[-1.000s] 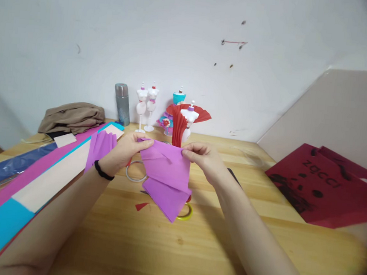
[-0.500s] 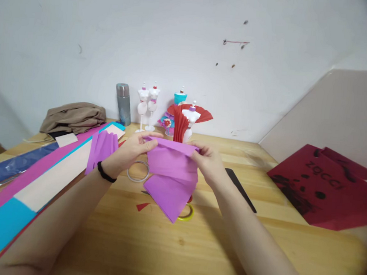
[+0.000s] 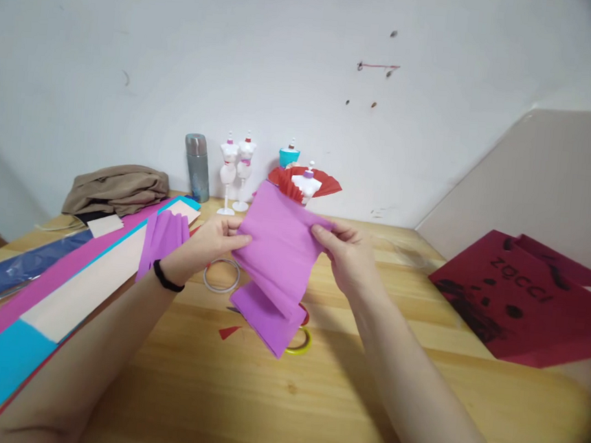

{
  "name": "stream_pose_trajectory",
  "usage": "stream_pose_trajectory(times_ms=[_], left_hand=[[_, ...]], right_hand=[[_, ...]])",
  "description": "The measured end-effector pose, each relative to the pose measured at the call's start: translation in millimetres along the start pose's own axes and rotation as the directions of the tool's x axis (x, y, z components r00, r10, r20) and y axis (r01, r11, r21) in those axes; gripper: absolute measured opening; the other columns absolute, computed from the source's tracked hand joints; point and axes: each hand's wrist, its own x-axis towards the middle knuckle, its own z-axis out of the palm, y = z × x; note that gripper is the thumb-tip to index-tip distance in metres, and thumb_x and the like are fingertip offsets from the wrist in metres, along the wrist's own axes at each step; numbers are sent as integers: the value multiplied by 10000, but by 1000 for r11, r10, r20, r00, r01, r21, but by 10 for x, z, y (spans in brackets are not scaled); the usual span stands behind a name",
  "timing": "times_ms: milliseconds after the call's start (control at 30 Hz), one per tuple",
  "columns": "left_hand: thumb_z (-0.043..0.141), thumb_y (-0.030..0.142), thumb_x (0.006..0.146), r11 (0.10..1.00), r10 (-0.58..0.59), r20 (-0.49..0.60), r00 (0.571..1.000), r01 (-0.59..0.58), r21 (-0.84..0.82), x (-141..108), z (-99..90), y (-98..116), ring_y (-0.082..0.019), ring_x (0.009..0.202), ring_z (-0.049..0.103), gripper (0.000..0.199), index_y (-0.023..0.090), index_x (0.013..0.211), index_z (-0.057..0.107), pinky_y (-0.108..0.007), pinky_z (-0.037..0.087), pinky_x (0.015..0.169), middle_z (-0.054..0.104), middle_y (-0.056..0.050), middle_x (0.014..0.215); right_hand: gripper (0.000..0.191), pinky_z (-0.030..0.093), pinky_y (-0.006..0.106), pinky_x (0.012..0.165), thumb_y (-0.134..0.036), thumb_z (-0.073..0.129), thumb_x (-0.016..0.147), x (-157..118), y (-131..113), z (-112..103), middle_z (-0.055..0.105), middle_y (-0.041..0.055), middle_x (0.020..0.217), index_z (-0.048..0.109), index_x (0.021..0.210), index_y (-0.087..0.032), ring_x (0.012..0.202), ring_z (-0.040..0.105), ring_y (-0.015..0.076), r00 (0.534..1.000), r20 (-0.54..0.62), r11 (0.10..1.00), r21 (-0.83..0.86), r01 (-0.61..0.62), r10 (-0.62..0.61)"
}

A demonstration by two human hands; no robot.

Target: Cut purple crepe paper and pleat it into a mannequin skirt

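Observation:
A sheet of purple crepe paper [image 3: 281,246] is stretched between my hands above the table. My left hand [image 3: 219,239] pinches its left edge between thumb and fingers. At the opposite edge, my right hand [image 3: 345,252] grips it the same way. Beneath it lies a folded purple paper piece [image 3: 265,321], partly covering scissors with a yellow handle loop [image 3: 301,343]. A grey ring [image 3: 221,276] rests by my left hand. Behind the sheet stands a white mini mannequin [image 3: 307,184] with red pleated paper [image 3: 330,184] around it; its lower part is hidden.
Two white mannequins [image 3: 228,167] and a grey thermos [image 3: 197,168] stand by the wall. Long coloured paper sheets [image 3: 88,286], pleated purple paper [image 3: 165,241] and brown cloth [image 3: 116,192] lie left. A black strip [image 3: 387,305] and a red paper bag [image 3: 521,303] are right.
The sheet's upper edge has flipped up and away, so it now spreads flatter and covers part of the mannequin behind. My hands have stayed in nearly the same place.

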Motion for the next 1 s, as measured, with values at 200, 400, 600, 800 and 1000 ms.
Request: stream_pose_trajectory(times_ms=[200, 400, 600, 800, 1000], left_hand=[[714, 320, 742, 996, 20, -45, 999, -23, -86, 9, -13, -11, -144, 699, 613, 185, 148, 812, 719, -280, 478, 730, 695, -18, 742], [721, 293, 737, 984, 33, -80, 996, -47, -174, 27, -9, -53, -143, 725, 605, 151, 146, 768, 713, -260, 468, 702, 690, -29, 758], [727, 229, 702, 973, -7, -86, 996, -13, -229, 34, -28, -69, -107, 595, 560, 107, 138, 757, 714, -237, 432, 598, 654, -8, 665], [735, 244, 696, 971, -30, -113, 993, 2, -240, 46, -32, -48, -109, 618, 579, 173, 153, 843, 735, -225, 442, 594, 678, -13, 712], [615, 454, 812, 959, -48, -110, 993, 14, -283, 45, -43, -82, -165, 665, 617, 316, 199, 952, 738, -276, 486, 617, 689, -44, 751]], right_hand=[[154, 486, 357, 607, -363, 774, 645, 13, -53, -34, 667, 14, 648, 741, 745, -250, 620, 577, 184, 998, 16, 994, -88, 68, -67], [152, 513, 402, 752, -358, 798, 634, -32, -91, -44, 750, 26, 841, 777, 772, -297, 834, 661, 243, 990, 84, 990, -72, 122, -116], [88, 509, 396, 749, -380, 764, 669, -66, -135, -103, 749, 18, 784, 791, 728, -321, 784, 650, 237, 974, 196, 986, -99, 131, -110], [142, 488, 384, 707, -358, 671, 648, -13, -135, -156, 720, 21, 691, 792, 699, -305, 700, 598, 225, 969, 239, 994, -73, 85, -66], [180, 478, 390, 722, -430, 684, 760, -56, -152, -129, 729, 44, 789, 788, 723, -287, 772, 614, 233, 963, 243, 981, -121, 149, -116]])
